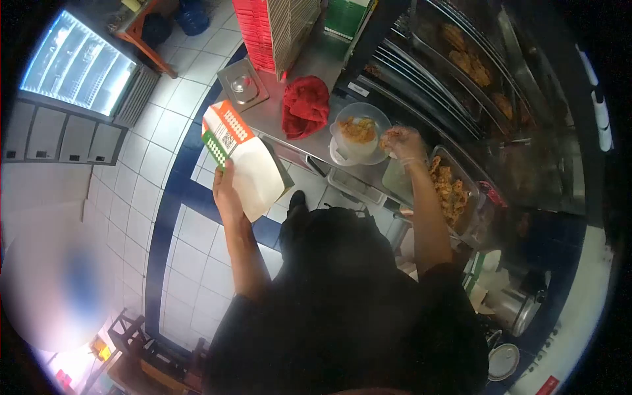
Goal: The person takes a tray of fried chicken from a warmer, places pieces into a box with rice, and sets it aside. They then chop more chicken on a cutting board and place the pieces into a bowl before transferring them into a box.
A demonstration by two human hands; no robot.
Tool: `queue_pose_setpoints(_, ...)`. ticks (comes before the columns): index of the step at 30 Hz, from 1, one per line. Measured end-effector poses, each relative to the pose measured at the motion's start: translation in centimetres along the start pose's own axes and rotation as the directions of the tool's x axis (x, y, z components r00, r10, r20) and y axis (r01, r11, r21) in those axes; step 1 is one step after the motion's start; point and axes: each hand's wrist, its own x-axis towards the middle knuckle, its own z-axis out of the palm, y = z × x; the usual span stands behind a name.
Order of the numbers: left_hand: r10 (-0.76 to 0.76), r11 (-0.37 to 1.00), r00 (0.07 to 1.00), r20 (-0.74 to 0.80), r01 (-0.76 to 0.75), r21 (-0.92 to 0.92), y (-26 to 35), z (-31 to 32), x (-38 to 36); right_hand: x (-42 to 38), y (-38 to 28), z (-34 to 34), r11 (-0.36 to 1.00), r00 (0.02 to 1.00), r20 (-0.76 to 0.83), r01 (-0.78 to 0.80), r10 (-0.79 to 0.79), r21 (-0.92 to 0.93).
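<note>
My left hand (pixel 228 194) grips the side of an open paper takeaway box (pixel 253 174). The box has a white inside and orange and green printed flaps, and it is tilted with its open side up. My right hand (pixel 409 146), in a clear plastic glove, is closed on a small brown piece of fried chicken (pixel 391 136), partly hidden by the fingers. Just left of that hand, a clear plastic bowl (pixel 378 157) with golden-brown fried food (pixel 358 130) sits on a white kitchen scale (pixel 339 154). Below the hand, a tray holds several fried chicken pieces (pixel 447 191).
A red cloth (pixel 305 107) and a metal lid (pixel 244 85) lie on the steel counter (pixel 268 118). Stacked red boxes (pixel 254 33) stand behind. A heated display cabinet (pixel 461 72) with fried chicken rises at the right. A lit fridge (pixel 79 62) is at far left.
</note>
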Motion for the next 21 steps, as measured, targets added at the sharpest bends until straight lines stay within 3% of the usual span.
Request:
queue_pose_setpoints(3,0.005,0.998,1.000,-0.002,-0.005,0.061,0.5,-0.6,0.5,1.1,1.2,0.5,1.000,1.000,-0.006,0.003,-0.003,-0.011)
queue_pose_setpoints(5,-0.006,0.995,1.000,0.009,0.005,0.102,0.6,-0.8,0.9,1.0,1.5,0.9,0.971,0.997,0.065,-0.056,0.042,0.231)
queue_pose_setpoints(6,0.006,0.994,1.000,0.025,-0.009,0.106,0.4,-1.0,1.4,0.5,0.4,1.0,0.969,0.998,0.044,-0.058,0.048,0.240)
queue_pose_setpoints(9,-0.014,0.993,0.995,0.095,0.003,0.121,0.4,-0.3,2.2,-0.6,-1.5,1.5,0.976,0.988,0.042,-0.152,0.147,0.159)
queue_pose_setpoints(11,-0.063,0.990,0.990,0.124,0.046,0.130,0.8,1.3,2.1,-0.5,-1.0,1.5,0.992,0.985,0.153,-0.065,0.082,-0.109)
queue_pose_setpoints(12,-0.076,0.988,0.986,0.147,0.054,0.147,0.7,1.7,2.1,-1.2,-1.4,1.2,0.992,0.987,0.131,-0.084,0.097,-0.095)
queue_pose_setpoints(14,-0.044,0.963,0.987,0.153,0.001,0.271,0.5,2.2,2.4,-2.2,-2.3,-0.2,0.908,0.999,-0.050,-0.013,-0.009,-0.420)
queue_pose_setpoints(15,-0.057,0.961,0.982,0.178,0.006,0.278,-0.4,0.2,3.8,-2.9,-1.9,-1.3,0.910,0.997,-0.077,-0.035,0.004,-0.414)
queue_pose_setpoints(17,0.057,0.738,0.964,0.260,-0.216,0.639,-3.9,-4.1,7.6,-5.8,0.2,-5.6,0.923,0.987,-0.152,-0.020,-0.043,-0.385)
queue_pose_setpoints(18,0.181,0.928,0.958,0.222,-0.242,0.285,-3.3,0.4,3.8,-7.1,2.4,-8.6,0.918,0.978,-0.208,-0.070,-0.014,-0.390)
queue_pose_setpoints(19,0.092,0.852,0.973,0.211,-0.186,0.489,-4.4,-1.7,6.3,-8.2,5.4,-11.2,0.945,0.943,-0.330,-0.138,0.034,-0.295)
queue_pose_setpoints(20,0.069,0.858,0.968,0.241,-0.181,0.481,-4.6,-0.8,5.7,-9.2,8.2,-13.5,0.964,0.898,-0.433,-0.179,0.079,-0.194)
queue_pose_setpoints(21,-0.009,0.899,0.977,0.215,-0.086,0.429,-4.0,0.3,4.9,-10.4,10.3,-15.9,0.804,0.882,-0.470,-0.271,-0.012,-0.530)
